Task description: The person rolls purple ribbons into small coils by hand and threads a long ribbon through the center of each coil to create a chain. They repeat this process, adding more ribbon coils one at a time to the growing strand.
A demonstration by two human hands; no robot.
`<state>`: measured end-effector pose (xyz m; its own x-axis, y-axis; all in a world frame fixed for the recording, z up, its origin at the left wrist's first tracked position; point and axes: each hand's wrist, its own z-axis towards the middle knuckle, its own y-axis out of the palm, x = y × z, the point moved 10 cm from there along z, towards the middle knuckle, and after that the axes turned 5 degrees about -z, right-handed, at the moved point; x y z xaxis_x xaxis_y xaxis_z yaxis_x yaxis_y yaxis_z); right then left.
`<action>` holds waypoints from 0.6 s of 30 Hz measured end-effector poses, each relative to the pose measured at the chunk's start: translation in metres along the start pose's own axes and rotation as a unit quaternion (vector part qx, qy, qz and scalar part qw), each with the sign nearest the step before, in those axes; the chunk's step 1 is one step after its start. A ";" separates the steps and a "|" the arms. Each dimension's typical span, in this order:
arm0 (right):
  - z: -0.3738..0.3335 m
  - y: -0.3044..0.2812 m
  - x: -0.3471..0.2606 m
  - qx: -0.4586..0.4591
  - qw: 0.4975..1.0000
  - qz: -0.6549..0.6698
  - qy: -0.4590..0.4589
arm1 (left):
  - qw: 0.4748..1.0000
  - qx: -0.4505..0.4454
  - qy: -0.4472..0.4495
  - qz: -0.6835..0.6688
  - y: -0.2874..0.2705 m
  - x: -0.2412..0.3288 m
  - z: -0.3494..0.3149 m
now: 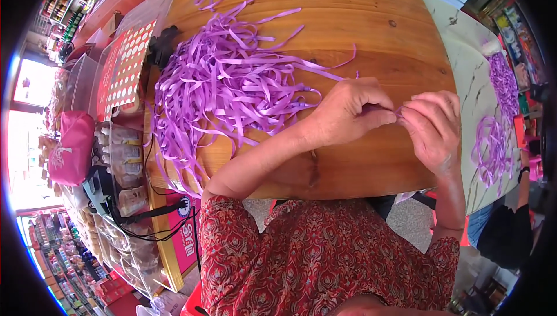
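Both hands (430,127) pinched closed on a purple strand (399,114), mostly hidden by fingers, tangled purple ribbons (232,78) alongside, many ends buried.

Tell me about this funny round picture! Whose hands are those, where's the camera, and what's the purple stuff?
There's no robot here, just a person in a red patterned top. The camera sits on their head, looking down. Its very wide lens makes straight edges look bent.

The left hand and right hand are bare, and their fingertips nearly meet. They're pinching something small, probably a ribbon, but the fingers hide most of it.

The purple stuff is a big, tangled pile of ribbons on a wooden table. More purple lies on the pale table at the right.
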<state>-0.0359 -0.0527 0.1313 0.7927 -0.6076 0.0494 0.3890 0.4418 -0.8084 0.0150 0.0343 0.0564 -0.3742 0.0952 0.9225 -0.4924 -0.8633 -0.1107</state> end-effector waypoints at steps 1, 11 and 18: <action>-0.001 -0.003 0.003 0.000 1.000 0.001 0.003 | 0.997 -0.018 0.024 0.072 -0.002 0.008 0.000; -0.118 -0.039 0.126 0.063 0.933 0.222 0.277 | 0.969 0.152 0.073 0.181 -0.115 0.045 -0.037; -0.227 -0.068 0.184 0.067 0.896 0.197 0.393 | 0.948 0.277 0.043 0.149 -0.174 0.047 -0.070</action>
<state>-0.0232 -0.3443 0.0623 0.3261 -0.6400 -0.6958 0.2460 0.7681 -0.5912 0.0278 0.2235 0.0935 -0.5068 -0.1751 0.8441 0.1247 -0.9838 -0.1292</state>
